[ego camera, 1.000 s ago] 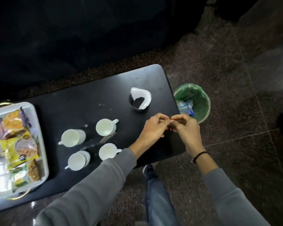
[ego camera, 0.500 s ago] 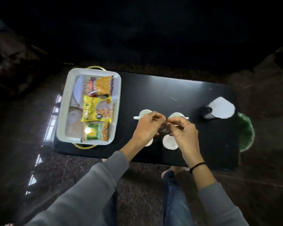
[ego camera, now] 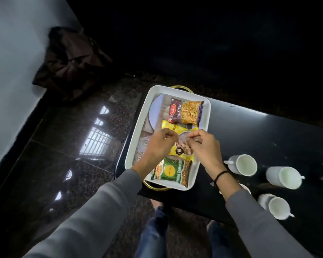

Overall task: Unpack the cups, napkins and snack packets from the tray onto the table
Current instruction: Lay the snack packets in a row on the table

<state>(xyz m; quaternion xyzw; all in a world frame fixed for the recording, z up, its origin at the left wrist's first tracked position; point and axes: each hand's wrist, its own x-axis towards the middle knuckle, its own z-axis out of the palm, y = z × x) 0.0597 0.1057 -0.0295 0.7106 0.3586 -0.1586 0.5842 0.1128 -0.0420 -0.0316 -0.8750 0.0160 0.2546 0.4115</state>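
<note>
A white tray point(ego camera: 206, 118) with gold handles sits on the left end of the black table point(ego camera: 259, 135). Three snack packets lie in it in a row: a red-and-orange one point(ego camera: 185, 112) at the far end, a yellow one point(ego camera: 172, 127) in the middle, a green one point(ego camera: 172, 172) nearest me. A pale round piece point(ego camera: 155, 112) lies along the tray's left side. My left hand point(ego camera: 160, 144) and my right hand point(ego camera: 203, 146) hover close together over the yellow packet, fingers curled shut with nothing visible in them. White cups point(ego camera: 243, 164) point(ego camera: 285, 177) point(ego camera: 277, 206) stand on the table to the right.
Another white cup is partly hidden behind my right forearm. A dark bag point(ego camera: 71, 62) rests on the glossy stone floor against the white wall at the left. My legs in jeans point(ego camera: 153, 233) stand at the table's near edge.
My view has swung left from the bin end of the table to the tray. Both hands have moved left from above the cups to above the yellow packet, still held together.
</note>
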